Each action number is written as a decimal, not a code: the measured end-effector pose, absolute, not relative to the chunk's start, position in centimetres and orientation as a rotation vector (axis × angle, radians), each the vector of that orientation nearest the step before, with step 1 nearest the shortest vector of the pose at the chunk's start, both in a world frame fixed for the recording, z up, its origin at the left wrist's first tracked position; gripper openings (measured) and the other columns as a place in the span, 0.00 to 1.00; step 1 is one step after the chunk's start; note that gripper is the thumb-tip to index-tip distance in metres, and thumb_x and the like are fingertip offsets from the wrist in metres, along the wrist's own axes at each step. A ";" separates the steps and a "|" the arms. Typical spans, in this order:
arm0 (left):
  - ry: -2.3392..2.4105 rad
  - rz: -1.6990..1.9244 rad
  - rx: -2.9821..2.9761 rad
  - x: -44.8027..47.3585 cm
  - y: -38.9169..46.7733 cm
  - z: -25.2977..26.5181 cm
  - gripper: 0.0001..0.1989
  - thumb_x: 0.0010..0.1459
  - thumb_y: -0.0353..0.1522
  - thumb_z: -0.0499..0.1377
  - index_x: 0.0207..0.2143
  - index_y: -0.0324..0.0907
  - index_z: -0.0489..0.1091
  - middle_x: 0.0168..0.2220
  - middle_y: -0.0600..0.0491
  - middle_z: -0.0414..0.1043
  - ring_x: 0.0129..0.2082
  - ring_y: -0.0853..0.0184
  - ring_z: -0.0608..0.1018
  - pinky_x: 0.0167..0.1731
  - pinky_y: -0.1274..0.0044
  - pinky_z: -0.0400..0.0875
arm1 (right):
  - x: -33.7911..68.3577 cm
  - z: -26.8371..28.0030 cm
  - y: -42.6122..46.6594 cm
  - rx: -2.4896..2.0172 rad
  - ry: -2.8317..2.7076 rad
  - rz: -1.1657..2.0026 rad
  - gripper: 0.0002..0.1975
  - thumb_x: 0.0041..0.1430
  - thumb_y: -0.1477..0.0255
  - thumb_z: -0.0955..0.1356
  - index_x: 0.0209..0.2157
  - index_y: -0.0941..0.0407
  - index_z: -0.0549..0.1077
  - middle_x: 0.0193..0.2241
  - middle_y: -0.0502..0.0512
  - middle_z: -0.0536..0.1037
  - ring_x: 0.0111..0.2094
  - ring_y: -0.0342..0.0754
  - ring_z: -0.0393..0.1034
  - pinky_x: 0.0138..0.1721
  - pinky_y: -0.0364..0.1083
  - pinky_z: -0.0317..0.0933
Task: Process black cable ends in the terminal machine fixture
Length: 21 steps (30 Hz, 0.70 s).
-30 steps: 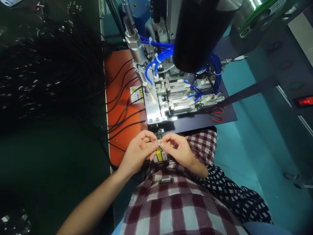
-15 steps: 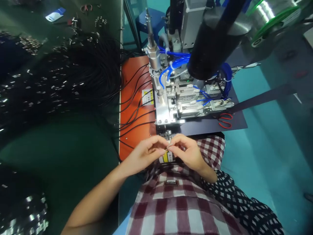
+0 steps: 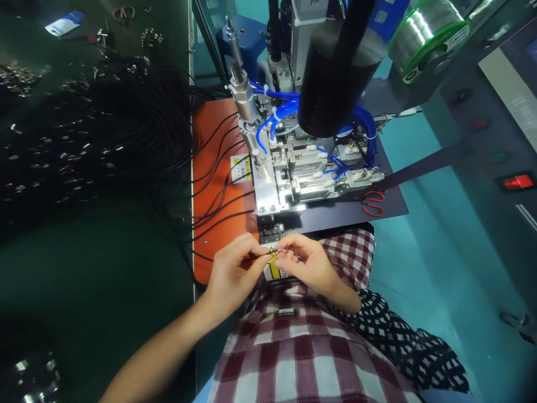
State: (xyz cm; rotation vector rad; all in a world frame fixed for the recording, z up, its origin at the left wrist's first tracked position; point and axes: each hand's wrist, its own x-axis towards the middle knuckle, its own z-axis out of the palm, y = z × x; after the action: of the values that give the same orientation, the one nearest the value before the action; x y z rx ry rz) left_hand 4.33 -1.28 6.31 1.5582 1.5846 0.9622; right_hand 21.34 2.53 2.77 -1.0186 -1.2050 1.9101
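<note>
My left hand [image 3: 235, 271] pinches a thin black cable [image 3: 272, 252] between thumb and forefinger. At the cable's end, small light and reddish wires [image 3: 285, 252] show between the fingertips of my right hand [image 3: 310, 266], which is closed on them. Both hands meet in front of my checked apron [image 3: 289, 347], over a yellow and white label [image 3: 274, 270]. Just beyond them is the near end of a metal machine [image 3: 268, 193], with several black cables [image 3: 222, 215] running into its left side across an orange plate [image 3: 213, 168].
A heap of black cables [image 3: 142, 123] with shiny ends covers the dark table at left. Red-handled pliers [image 3: 373, 202] lie on the machine's dark base. A black cylinder [image 3: 331, 89] and a green-rimmed wire spool [image 3: 428, 39] stand above the machine, among blue tubes [image 3: 287, 109].
The view has shifted, so the machine appears farther left. My fingertips have drawn slightly apart, and the black cable with its reddish wires now shows between them.
</note>
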 end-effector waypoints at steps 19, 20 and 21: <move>1.182 0.809 0.969 4.3 -0.7 4.9 0.10 0.57 0.35 0.62 0.27 0.39 0.69 0.25 0.56 0.68 0.25 0.72 0.72 0.28 0.80 0.66 | 21.2 2.9 3.6 -0.931 -1.199 1.901 0.09 0.49 0.68 0.74 0.27 0.57 0.74 0.26 0.47 0.69 0.20 0.36 0.57 0.20 0.40 0.50; 1.161 0.807 0.915 4.6 -0.8 4.5 0.10 0.57 0.35 0.62 0.28 0.39 0.68 0.24 0.56 0.68 0.25 0.72 0.72 0.28 0.80 0.66 | 21.3 2.8 3.8 -0.935 -1.196 1.957 0.10 0.50 0.67 0.74 0.27 0.58 0.73 0.25 0.47 0.69 0.20 0.36 0.56 0.19 0.40 0.49; 1.150 0.794 0.871 4.8 -0.8 4.1 0.10 0.57 0.36 0.62 0.29 0.39 0.68 0.24 0.56 0.68 0.24 0.72 0.72 0.27 0.80 0.66 | 21.5 2.7 3.9 -0.956 -1.189 2.000 0.11 0.50 0.66 0.74 0.27 0.58 0.73 0.23 0.47 0.69 0.19 0.36 0.55 0.19 0.40 0.49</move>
State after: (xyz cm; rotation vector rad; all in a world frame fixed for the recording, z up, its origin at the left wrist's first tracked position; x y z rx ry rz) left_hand 4.79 -0.82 4.14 0.8713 1.1501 0.7942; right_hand 21.47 3.93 2.68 -0.9559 -1.1895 1.9996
